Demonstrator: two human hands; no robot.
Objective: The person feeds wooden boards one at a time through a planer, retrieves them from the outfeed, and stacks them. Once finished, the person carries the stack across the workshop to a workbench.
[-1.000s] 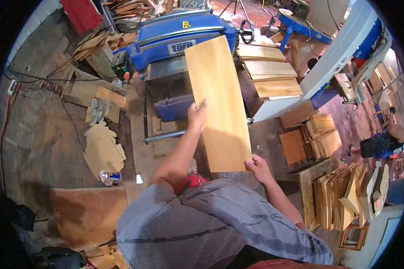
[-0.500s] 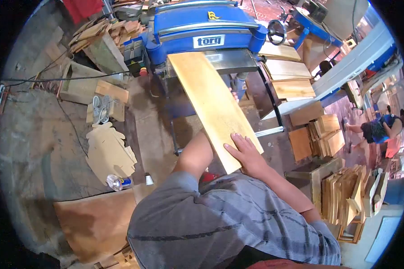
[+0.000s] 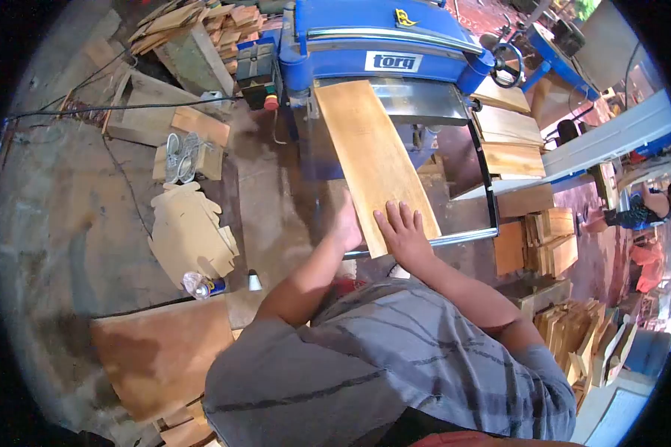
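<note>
A long, light-brown wooden board (image 3: 380, 149) slants away from me, its far end resting at the metal bed (image 3: 417, 104) of a blue thickness planer (image 3: 335, 56) marked "torq". My left hand (image 3: 347, 223) is at the board's near left edge, with its fingers partly hidden beneath the wood. On top of the near right part, my right hand (image 3: 406, 235) lies flat with fingers spread. The board's near end sits over the planer's front roller bar (image 3: 462, 237).
Stacked boards (image 3: 511, 138) lie right of the planer, and more wood pieces (image 3: 566, 335) stand at lower right. Flat cardboard (image 3: 190, 235), a spray can (image 3: 205, 287) and a black cable (image 3: 127, 108) are on the left. A seated person (image 3: 645, 208) is at far right.
The board's far end has come down to the planer bed. My left hand has drawn back from under the board to its left edge. My right hand remains on top.
</note>
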